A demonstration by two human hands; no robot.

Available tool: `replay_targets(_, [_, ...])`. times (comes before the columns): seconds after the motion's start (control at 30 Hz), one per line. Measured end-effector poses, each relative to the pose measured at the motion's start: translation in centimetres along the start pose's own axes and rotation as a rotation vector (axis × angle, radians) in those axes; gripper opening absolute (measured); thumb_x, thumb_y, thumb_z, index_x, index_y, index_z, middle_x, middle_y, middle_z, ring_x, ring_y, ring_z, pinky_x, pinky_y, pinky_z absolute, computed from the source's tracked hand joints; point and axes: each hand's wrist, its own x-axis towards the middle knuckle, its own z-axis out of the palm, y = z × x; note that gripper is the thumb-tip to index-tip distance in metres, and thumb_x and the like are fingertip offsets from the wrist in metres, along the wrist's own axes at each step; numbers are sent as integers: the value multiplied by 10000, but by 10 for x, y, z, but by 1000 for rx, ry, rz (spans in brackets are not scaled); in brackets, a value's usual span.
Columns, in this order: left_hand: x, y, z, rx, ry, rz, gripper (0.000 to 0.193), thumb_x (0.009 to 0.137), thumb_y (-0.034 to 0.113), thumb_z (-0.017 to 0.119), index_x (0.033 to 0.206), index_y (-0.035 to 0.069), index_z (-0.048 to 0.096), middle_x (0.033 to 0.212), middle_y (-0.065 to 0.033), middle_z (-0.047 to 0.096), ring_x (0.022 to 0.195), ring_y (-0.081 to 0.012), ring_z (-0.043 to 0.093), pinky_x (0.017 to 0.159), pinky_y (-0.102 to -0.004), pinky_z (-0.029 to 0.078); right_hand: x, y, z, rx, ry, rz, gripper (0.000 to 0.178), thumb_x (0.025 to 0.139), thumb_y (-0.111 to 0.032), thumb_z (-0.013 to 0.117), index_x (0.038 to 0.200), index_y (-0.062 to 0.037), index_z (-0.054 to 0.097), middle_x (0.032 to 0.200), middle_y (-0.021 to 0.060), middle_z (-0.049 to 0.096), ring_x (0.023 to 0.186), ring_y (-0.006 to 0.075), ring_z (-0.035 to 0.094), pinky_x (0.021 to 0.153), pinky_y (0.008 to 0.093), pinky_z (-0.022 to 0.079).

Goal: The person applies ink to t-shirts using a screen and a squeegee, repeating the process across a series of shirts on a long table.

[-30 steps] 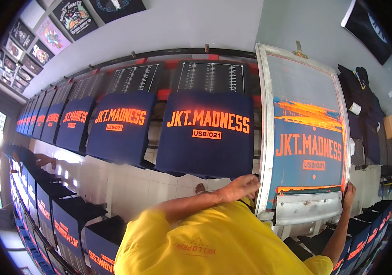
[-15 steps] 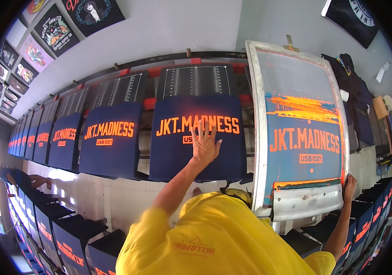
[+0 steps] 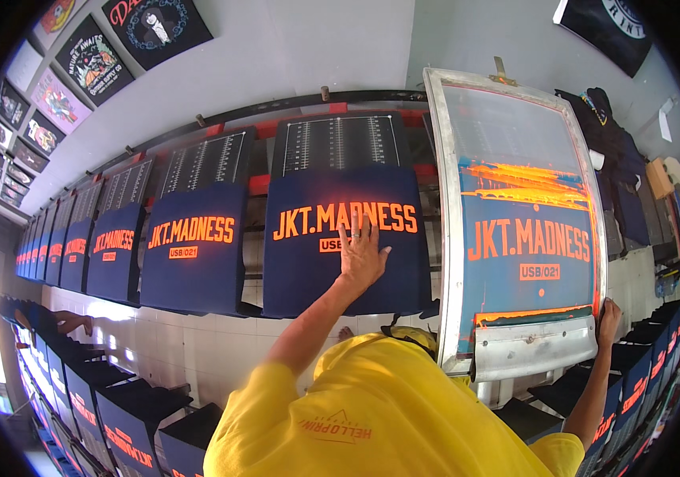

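My left hand (image 3: 364, 258), fingers spread, is flat on or just over the orange lettering of a navy shirt (image 3: 300, 282) stretched on a black printing board (image 3: 336, 143). It hides part of the print. To the right is a screen-printing frame (image 3: 449, 238) with pale metal edges, its mesh showing the same lettering and streaks of orange ink (image 3: 526, 183). A wide metal squeegee (image 3: 534, 350) rests across the frame's near end, orange ink along its blade. At the frame's near right corner, my right hand (image 3: 609, 322) is closed on its edge.
More printed navy shirts (image 3: 189, 262) on boards run off to the left along a dark rail (image 3: 264, 103). A second row (image 3: 129, 429) stands behind me, across a tiled aisle (image 3: 197, 338). Dark clothes (image 3: 614, 159) hang at the right. Another person's arm (image 3: 73, 320) shows at far left.
My left hand has shifted slightly right and toward me over the print. The view has moved a little. My right hand keeps its place at the frame's corner.
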Motion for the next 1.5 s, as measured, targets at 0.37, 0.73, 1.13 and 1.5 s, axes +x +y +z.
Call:
replay_targets(0.37, [-73, 92, -101, -1147, -659, 75, 589, 1026, 427, 380, 1390, -35, 391, 1375, -276, 448, 1270, -393, 460, 1066, -430, 361, 10, -17, -6, 149, -211, 237, 331, 928, -189, 490, 637, -61, 397, 617, -36, 334, 578, 84, 301, 519, 311, 243])
replay_targets(0.73, [-46, 62, -74, -1054, 10, -65, 273, 948, 168, 494, 1070, -61, 581, 1023, -294, 587, 1000, -456, 555, 885, -480, 452, 43, -35, 67, 90, -199, 144, 328, 911, -208, 469, 626, -67, 391, 639, -33, 359, 578, 107, 318, 535, 354, 282])
replay_targets(1.13, [-136, -71, -57, -1156, 397, -673, 344, 1004, 193, 494, 1232, -37, 608, 1013, -144, 705, 844, -135, 601, 807, -286, 479, -94, -198, 214, 464, -230, 342, 276, 893, -146, 547, 655, -6, 526, 601, -68, 427, 568, 59, 381, 498, 304, 299])
replay_targets(1.5, [-156, -146, -58, -811, 441, -861, 405, 940, 298, 572, 1133, -45, 666, 1138, -223, 676, 899, -236, 676, 792, -338, 490, -125, -260, 268, 359, -388, 266, 348, 912, -204, 540, 728, 90, 570, 573, 185, 516, 531, 221, 469, 571, 405, 397])
